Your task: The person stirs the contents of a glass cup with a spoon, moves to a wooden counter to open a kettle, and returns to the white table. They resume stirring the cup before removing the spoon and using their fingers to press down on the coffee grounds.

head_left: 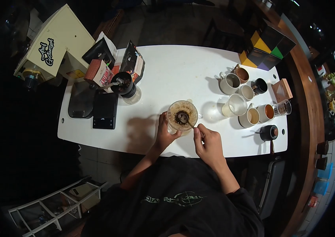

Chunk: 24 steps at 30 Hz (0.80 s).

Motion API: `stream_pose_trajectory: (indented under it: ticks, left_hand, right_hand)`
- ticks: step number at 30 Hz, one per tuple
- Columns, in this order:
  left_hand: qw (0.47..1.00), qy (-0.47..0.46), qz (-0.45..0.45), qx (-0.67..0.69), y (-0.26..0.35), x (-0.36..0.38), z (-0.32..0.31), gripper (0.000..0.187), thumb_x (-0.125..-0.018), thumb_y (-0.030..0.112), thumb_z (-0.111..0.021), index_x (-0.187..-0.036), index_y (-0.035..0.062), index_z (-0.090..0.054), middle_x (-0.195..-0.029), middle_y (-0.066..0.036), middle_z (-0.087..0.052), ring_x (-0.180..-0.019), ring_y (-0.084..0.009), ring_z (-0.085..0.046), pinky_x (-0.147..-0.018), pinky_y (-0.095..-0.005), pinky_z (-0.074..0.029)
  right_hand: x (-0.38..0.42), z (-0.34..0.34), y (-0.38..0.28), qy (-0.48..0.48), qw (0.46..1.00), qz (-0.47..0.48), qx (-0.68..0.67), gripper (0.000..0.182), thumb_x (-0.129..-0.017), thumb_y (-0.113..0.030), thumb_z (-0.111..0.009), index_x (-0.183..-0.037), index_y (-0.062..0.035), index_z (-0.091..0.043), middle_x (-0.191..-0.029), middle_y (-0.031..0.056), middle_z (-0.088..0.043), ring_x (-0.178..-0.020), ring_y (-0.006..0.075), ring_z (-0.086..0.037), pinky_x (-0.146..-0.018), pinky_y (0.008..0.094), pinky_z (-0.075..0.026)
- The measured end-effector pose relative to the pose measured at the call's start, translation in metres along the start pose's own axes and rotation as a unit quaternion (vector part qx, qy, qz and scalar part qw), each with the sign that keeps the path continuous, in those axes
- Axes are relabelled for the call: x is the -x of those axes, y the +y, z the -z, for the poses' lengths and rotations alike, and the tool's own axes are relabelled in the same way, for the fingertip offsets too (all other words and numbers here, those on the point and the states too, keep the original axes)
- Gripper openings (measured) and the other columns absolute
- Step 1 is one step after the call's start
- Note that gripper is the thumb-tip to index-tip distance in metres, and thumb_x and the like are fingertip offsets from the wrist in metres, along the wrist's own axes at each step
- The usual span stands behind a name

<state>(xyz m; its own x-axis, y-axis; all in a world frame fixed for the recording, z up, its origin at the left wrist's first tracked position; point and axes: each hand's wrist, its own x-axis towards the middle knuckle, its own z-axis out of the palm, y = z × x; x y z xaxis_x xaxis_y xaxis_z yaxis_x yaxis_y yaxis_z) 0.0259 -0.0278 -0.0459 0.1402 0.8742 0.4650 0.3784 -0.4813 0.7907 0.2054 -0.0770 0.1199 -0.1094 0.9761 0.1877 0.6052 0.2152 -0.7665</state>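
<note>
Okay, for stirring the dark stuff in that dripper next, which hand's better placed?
Probably the right hand: it pinches a spoon that reaches down into the dripper. The left hand curls around the dripper's side, so it looks better suited to steadying.

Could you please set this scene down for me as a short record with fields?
Left hand: against the near left side of the coffee dripper
Right hand: pinching the spoon, which reaches into the dripper
Dripper contents: dark coffee grounds, with brown residue up the inner wall
Table: white
Table's left side: hand grinder, black scale
Table's right side: several mugs, a clear glass
</note>
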Motion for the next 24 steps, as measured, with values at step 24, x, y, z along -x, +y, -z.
stream_pose_trajectory:
  ticks: [24]
  left_hand:
    - [1.000, -0.006, 0.030, 0.006, 0.013, -0.006, 0.004, 0.074, -0.067, 0.011, -0.080, -0.131, 0.0001, -0.045, -0.127, -0.020, -0.048, -0.119, -0.0384, -0.047, -0.100, -0.0460, -0.042]
  right_hand:
    - [-0.010, 0.004, 0.015, 0.031, 0.989, -0.074, -0.125, 0.036, -0.102, -0.015, -0.050, -0.071, 0.0037, -0.047, -0.050, 0.0080, -0.032, -0.047, 0.0123, -0.026, -0.046, 0.0351, -0.023]
